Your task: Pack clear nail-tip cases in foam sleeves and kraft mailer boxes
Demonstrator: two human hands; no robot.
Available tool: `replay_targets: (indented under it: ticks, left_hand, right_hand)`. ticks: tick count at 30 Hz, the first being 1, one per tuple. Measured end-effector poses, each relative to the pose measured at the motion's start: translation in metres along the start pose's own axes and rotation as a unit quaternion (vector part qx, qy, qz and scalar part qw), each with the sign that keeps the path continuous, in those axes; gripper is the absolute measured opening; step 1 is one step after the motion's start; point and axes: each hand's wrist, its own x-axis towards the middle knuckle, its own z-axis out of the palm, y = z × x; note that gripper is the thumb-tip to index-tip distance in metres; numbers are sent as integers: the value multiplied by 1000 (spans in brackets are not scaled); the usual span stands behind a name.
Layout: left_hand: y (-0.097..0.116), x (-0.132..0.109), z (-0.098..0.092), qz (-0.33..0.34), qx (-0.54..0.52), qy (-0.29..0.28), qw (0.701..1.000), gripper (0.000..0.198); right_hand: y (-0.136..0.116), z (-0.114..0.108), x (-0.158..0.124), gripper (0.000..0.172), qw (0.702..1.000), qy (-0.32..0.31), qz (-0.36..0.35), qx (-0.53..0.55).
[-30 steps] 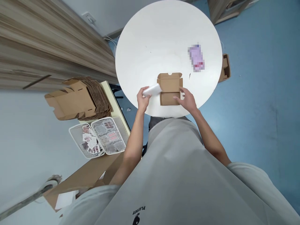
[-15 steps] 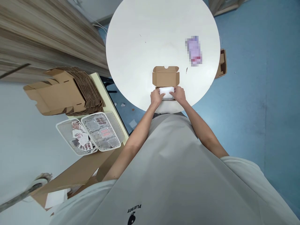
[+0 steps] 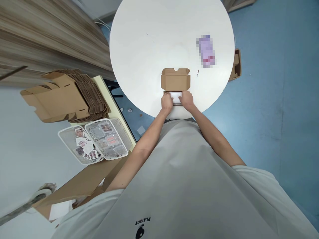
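Observation:
A small brown cardboard box lies near the front edge of the round white table, its lid flipped up and away from me. In the box sits a white packet, with what looks like a smooth wrapping. My left hand is closed at the packet's left end, its thumb resting on the white surface. At the right end, my right hand is curled too, thumb on the packet. The other fingers of both hands are tucked down and mostly hidden at the box's sides.
A blurred purple item lies on the round table. To the left, a side table holds a stack of flattened cardboard boxes and two white baskets with small packs and cards. A large open carton stands at lower left.
Both hands have curled in more tightly, and the white packet appears lower in the box. The whole view has shifted slightly.

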Motion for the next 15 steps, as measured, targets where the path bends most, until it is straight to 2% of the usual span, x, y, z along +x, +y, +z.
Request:
replay_targets:
  ticks: [6, 9, 12, 15]
  left_hand:
    - [-5, 3, 3, 18, -111, 29, 993, 3]
    - [-17, 1, -10, 39, -166, 81, 982, 14]
    - [-36, 9, -31, 27, -206, 146, 967, 34]
    - [-48, 30, -47, -3, -244, 139, 960, 47]
  right_hand:
    - [0, 0, 6, 19, 1000, 10, -6, 14]
    - [19, -8, 7, 24, 996, 43, 0, 78]
    - [48, -25, 12, 32, 984, 105, 6, 146]
    - [68, -41, 25, 39, 970, 148, 2, 192]
